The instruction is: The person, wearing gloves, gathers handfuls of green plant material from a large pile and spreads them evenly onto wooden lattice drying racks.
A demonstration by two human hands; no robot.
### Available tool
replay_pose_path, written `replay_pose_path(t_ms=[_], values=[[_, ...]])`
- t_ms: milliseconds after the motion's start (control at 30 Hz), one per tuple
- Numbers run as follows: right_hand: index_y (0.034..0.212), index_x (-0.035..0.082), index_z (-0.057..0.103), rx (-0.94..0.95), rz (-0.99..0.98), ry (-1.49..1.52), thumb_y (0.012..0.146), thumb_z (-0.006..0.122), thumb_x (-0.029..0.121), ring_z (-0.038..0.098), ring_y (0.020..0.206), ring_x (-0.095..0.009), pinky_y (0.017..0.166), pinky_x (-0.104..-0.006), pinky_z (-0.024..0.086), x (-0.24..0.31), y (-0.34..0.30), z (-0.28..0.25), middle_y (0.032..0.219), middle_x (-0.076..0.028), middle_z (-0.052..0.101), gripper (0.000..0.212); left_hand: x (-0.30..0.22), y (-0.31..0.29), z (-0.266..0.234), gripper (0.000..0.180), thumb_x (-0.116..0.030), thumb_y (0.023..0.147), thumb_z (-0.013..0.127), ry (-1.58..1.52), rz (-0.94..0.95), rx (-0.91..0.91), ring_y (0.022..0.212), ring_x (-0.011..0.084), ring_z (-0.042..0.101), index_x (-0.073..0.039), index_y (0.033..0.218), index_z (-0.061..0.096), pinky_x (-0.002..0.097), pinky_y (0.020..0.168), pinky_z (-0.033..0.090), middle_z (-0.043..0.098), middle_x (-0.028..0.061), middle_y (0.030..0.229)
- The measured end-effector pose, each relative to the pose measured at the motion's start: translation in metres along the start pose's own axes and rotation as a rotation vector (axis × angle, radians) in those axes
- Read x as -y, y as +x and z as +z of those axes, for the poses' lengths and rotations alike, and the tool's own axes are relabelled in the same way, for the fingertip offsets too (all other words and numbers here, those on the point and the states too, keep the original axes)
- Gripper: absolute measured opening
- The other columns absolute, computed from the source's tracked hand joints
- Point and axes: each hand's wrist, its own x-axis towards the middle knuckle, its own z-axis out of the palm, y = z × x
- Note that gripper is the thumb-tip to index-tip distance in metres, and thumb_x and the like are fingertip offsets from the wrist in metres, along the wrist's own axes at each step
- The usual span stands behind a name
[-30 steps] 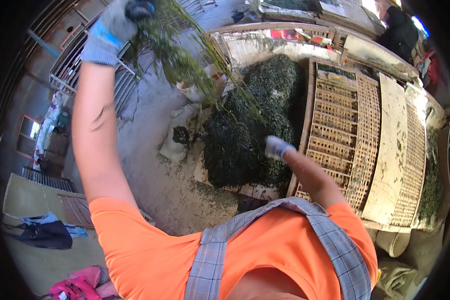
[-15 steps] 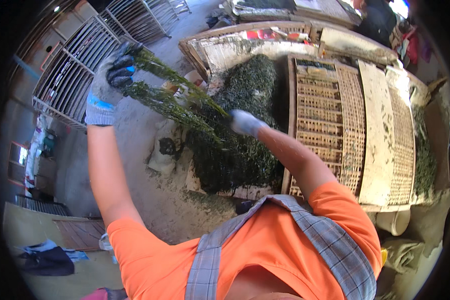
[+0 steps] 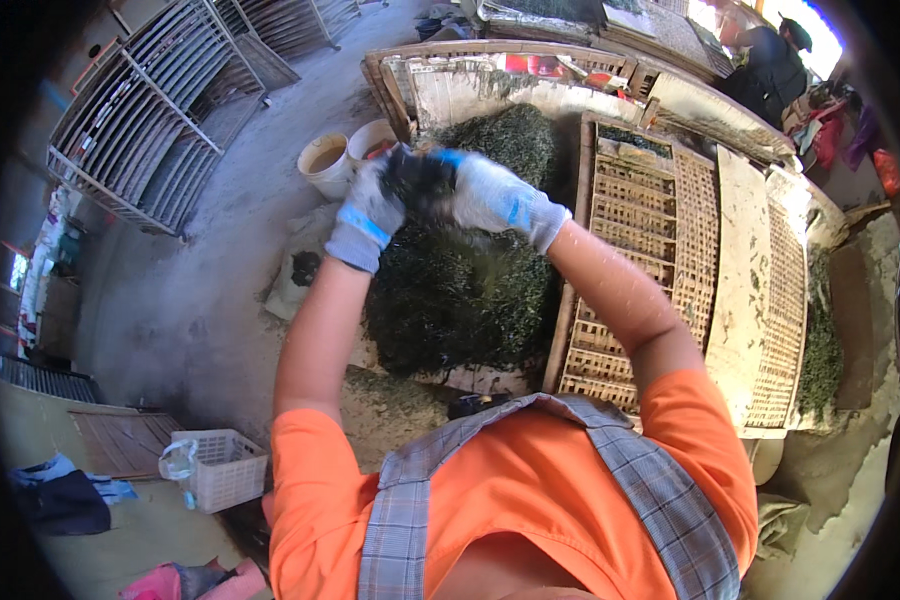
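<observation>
My left hand (image 3: 371,205) and my right hand (image 3: 490,190), in grey knit gloves with dark palms and blue patches, meet above a big heap of dark green, seaweed-like strands (image 3: 450,310). Both look closed, though motion smears the fingers. Blurred green strands (image 3: 470,238) hang beneath them, hard to tell from the heap behind. Wooden boards (image 3: 475,82) border the heap's far side. Close on its right lies a slatted wooden rack (image 3: 630,235).
Two buckets (image 3: 325,160) stand beyond my left hand. Metal shelving (image 3: 150,110) is at the far left, and a white plastic crate (image 3: 225,468) sits at the lower left. A person in dark clothes (image 3: 770,75) is at the far right. A pale panel (image 3: 735,290) lies over the rack.
My left hand has come right and lower from its raised place at the left, meeting my right hand over the heap. The long strands stretched between them no longer show.
</observation>
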Motion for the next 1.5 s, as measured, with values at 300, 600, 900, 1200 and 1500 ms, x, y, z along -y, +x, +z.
replay_pose_path(t_ms=[300, 600, 900, 1200, 1500], values=[[0.120, 0.011, 0.061, -0.124, 0.293, -0.853, 0.090, 0.056, 0.036, 0.065, 0.101, -0.036, 0.089, -0.0431, 0.051, -0.131, -0.035, 0.010, 0.106, -0.020, 0.068, 0.040, -0.121, 0.019, 0.037, 0.026, -0.016, 0.097, 0.043, 0.052, 0.231, -0.186, 0.048, 0.0075, 0.035, -0.001, 0.099, 0.065, 0.0254, 0.047, 0.029, 0.042, -0.0062, 0.056], [0.099, 0.003, 0.066, -0.166, -0.065, -1.236, 0.084, 0.055, 0.031, 0.069, 0.090, -0.034, 0.078, -0.0429, 0.056, 0.035, 0.020, 0.021, 0.097, -0.020, 0.070, 0.034, -0.010, -0.049, 0.014, 0.030, -0.023, 0.101, 0.050, 0.451, -0.019, -0.177, 0.081, 0.0146, 0.065, -0.003, 0.120, 0.061, 0.0284, 0.075, 0.055, 0.068, 0.0063, 0.101], [0.106, 0.014, 0.067, -0.226, 0.046, -1.081, 0.087, 0.060, 0.031, 0.067, 0.090, -0.034, 0.078, -0.0458, 0.053, -0.173, -0.028, -0.016, 0.095, -0.016, 0.069, 0.027, -0.071, -0.079, 0.099, 0.025, -0.018, 0.092, 0.051, 0.535, 0.278, -0.323, 0.060, 0.0067, 0.050, -0.006, 0.112, 0.059, 0.0208, 0.047, 0.038, 0.057, -0.0020, 0.081], [0.102, 0.006, 0.069, 0.353, 0.485, -1.155, 0.082, 0.066, 0.022, 0.068, 0.086, -0.031, 0.074, -0.0402, 0.054, -0.144, -0.075, -0.066, 0.094, -0.012, 0.070, 0.026, -0.079, -0.043, 0.226, 0.033, -0.015, 0.098, 0.051, 0.751, 0.414, -0.241, 0.051, 0.0013, 0.037, 0.003, 0.125, 0.054, 0.0158, 0.043, 0.031, 0.052, -0.0034, 0.076], [0.111, 0.000, 0.066, -0.215, -0.164, -0.180, 0.097, 0.061, 0.036, 0.053, 0.078, -0.007, 0.073, -0.0264, 0.048, 0.063, -0.248, -0.209, 0.084, -0.001, 0.064, 0.039, 0.114, 0.110, 0.290, 0.033, -0.013, 0.099, 0.045, 0.286, -0.186, 0.224, 0.056, 0.0055, 0.047, -0.004, 0.130, 0.051, 0.0179, 0.046, 0.040, 0.059, 0.0000, 0.083]])
